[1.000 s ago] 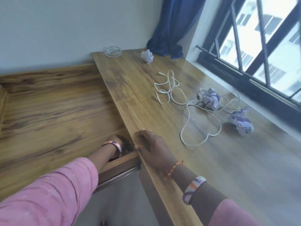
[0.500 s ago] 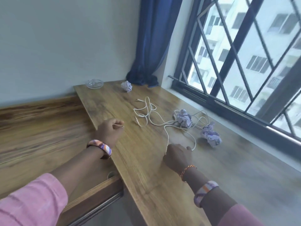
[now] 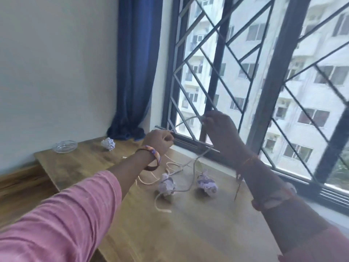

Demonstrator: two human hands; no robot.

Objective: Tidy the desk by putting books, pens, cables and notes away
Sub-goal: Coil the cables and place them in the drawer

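Both hands hold the thin white cable [image 3: 188, 163] up over the wooden surface [image 3: 188, 224], probably to stretch it straight before coiling. The left hand [image 3: 160, 141] has its fingers curled tight on 1 end. The right hand [image 3: 220, 133] pinches it higher. Between them the cable runs nearly level, then hangs down among 2 crumpled purple-white paper balls [image 3: 167, 185].

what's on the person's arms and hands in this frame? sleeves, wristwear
Both arms wear pink sleeves. Left hand: chunky bangle, orange and purple outside, dark brown inside. Right hand: thin orange thread band at the wrist, motion-blurred; a bangle lower down is too smeared to describe.
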